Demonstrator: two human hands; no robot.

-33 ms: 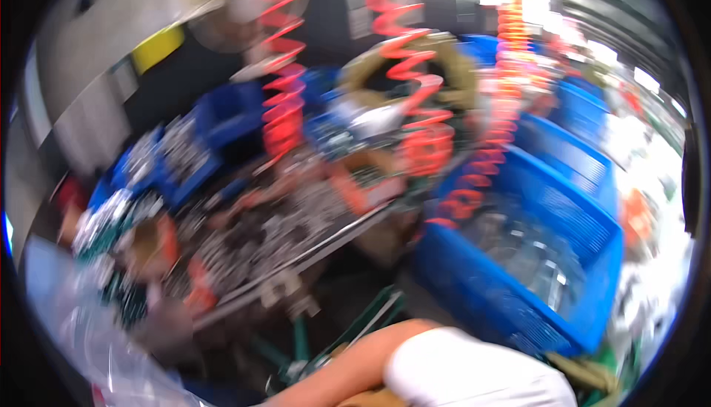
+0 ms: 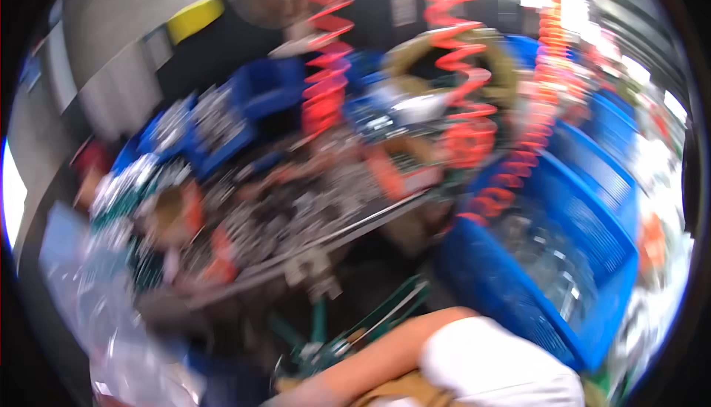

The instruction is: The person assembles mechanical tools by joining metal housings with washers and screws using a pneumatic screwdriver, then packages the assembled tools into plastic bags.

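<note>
Neither of my hands shows. A bare arm (image 2: 385, 359) with a white short sleeve (image 2: 496, 359) crosses the lower edge, running down to the left; its hand is out of the picture. Just above the arm is a green metal frame (image 2: 318, 322), blurred. Beyond it stands a workbench with a pale metal edge (image 2: 355, 228), heaped with small metallic parts (image 2: 296, 211). Clear plastic sheeting (image 2: 111, 311) hangs at the lower left. Motion blur smears most details.
Blue bins (image 2: 218, 122) line the bench's far side. Red coiled hoses (image 2: 326, 88) hang over it. A large blue crate (image 2: 503, 281) with clear objects stands at the right, more blue crates (image 2: 592, 166) behind. An olive ring-shaped object (image 2: 511, 66) is at the back.
The whole view has swung, so the bench, hoses and crates sit farther right. The bare arm appears slightly farther right too. Nothing visibly taken or let go.
</note>
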